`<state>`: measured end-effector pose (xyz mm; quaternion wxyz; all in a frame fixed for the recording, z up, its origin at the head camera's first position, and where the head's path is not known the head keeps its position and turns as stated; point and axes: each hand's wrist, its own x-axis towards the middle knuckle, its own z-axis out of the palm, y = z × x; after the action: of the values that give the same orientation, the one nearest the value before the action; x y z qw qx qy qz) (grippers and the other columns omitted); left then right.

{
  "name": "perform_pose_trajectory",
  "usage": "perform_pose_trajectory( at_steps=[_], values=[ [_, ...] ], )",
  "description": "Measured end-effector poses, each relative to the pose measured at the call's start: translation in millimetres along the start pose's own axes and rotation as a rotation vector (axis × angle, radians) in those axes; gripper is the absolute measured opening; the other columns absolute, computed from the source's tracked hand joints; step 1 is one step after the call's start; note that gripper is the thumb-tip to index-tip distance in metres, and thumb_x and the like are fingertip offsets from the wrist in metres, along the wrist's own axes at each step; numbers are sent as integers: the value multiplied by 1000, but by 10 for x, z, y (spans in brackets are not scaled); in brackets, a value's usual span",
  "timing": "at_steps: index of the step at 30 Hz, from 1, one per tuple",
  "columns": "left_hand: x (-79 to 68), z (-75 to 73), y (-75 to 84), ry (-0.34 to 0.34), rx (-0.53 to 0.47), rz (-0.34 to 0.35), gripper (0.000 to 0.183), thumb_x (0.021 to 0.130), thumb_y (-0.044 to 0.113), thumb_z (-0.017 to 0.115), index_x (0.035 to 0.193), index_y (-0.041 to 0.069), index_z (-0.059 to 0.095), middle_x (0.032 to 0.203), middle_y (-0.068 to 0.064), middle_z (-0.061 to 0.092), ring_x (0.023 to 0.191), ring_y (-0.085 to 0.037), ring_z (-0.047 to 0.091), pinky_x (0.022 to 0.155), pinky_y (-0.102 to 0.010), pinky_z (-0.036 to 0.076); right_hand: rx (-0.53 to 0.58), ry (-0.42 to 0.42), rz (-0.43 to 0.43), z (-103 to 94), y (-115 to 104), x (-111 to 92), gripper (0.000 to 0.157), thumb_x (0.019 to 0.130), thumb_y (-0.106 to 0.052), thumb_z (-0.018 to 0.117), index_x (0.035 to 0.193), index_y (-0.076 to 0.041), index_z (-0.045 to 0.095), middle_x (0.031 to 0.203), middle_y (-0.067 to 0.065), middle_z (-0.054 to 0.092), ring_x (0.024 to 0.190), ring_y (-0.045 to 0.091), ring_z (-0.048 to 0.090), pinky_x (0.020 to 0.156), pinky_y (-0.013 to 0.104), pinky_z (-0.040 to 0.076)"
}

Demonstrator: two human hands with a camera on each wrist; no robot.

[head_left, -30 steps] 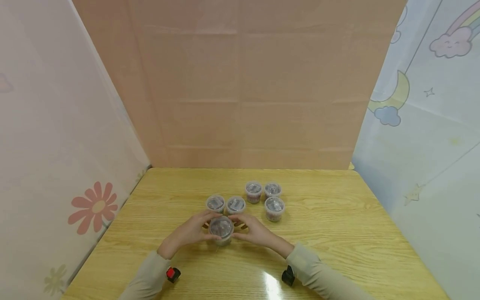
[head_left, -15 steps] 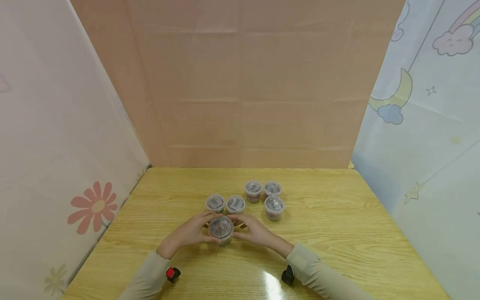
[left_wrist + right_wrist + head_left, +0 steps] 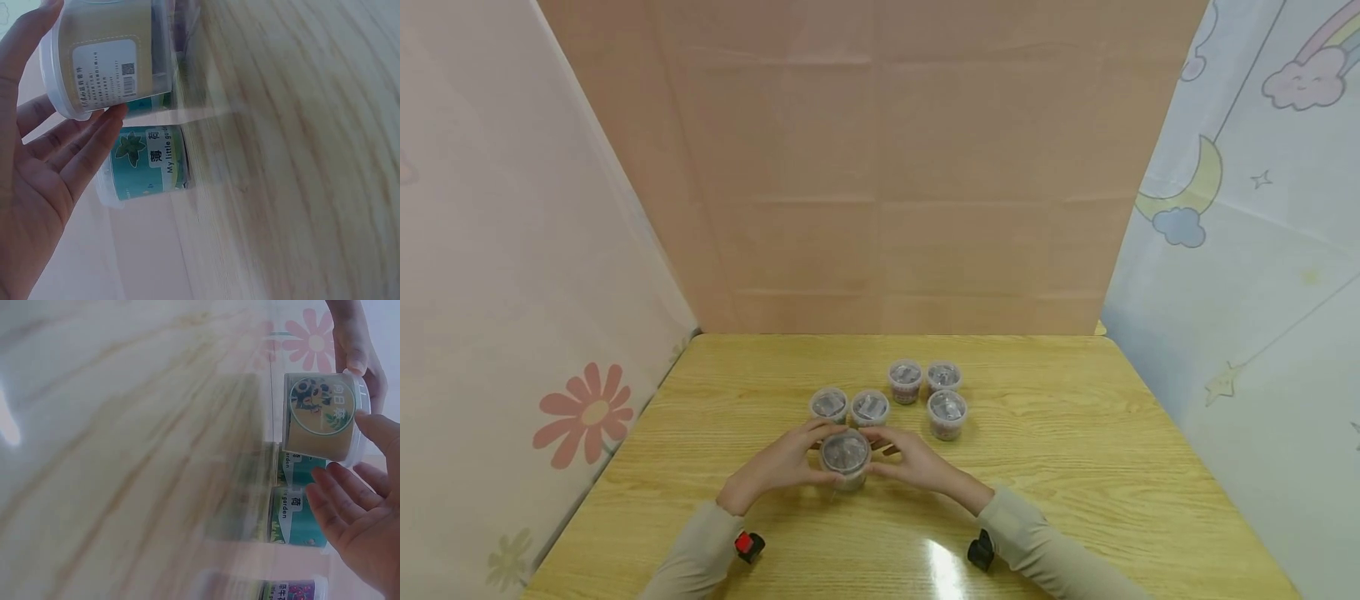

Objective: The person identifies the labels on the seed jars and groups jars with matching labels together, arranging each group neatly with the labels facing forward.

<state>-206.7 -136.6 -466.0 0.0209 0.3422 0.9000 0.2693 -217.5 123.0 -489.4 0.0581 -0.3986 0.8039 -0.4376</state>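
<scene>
A round clear-lidded plastic tub (image 3: 846, 457) with a tan label stands between both hands at the table's near middle. My left hand (image 3: 792, 458) holds its left side, thumb in front and fingers behind; in the left wrist view the label (image 3: 106, 72) shows small print and a barcode. On the other side my right hand (image 3: 910, 461) holds the rim, its thumb (image 3: 377, 430) on the lid edge and the other fingers spread. Sunflowers decorate the label facing the right wrist view. Whether the tub's base touches the table cannot be told.
Two teal-labelled tubs, one left (image 3: 829, 405) and one right (image 3: 870, 407), stand just behind the held tub. Farther right are three more lidded tubs, including a near one (image 3: 947, 413). The wooden table (image 3: 1075, 467) meets a hanging tan sheet (image 3: 880, 250) at the back.
The held tub has shifted very slightly to the right with both hands still around it. The other tubs stay in place; the head view has moved a little.
</scene>
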Motion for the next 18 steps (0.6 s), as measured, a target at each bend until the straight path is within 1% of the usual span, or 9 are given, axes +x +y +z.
perform_pose_trajectory(
  at_steps=[3,7,13,18],
  values=[
    [16,2,10,9,-22,10,72,75,59,67,134,22,49,134,2,47,117,-17,51,88,-37,50,9,1,-6,-22,-3,-13,56,88,-33,63,136,-13,45,126,2,56,106,18,58,87,34,52],
    [38,9,7,21,-37,29,71,75,59,66,134,21,50,133,1,48,117,-16,51,89,-37,50,12,9,-17,-38,11,-31,56,88,-31,63,137,-13,44,127,2,55,106,19,58,87,32,51],
    [50,19,15,30,-36,41,71,76,61,64,134,24,49,134,0,48,117,-16,51,89,-36,51,41,1,-17,-65,35,-65,57,88,-34,63,138,-15,42,130,1,53,108,19,57,89,31,50],
    [69,30,43,29,-67,44,69,76,60,64,134,26,49,135,0,46,116,-16,52,86,-33,52,67,-21,-15,-96,73,-93,59,88,-35,62,140,-19,39,133,-1,50,112,19,55,91,31,49]
  ],
)
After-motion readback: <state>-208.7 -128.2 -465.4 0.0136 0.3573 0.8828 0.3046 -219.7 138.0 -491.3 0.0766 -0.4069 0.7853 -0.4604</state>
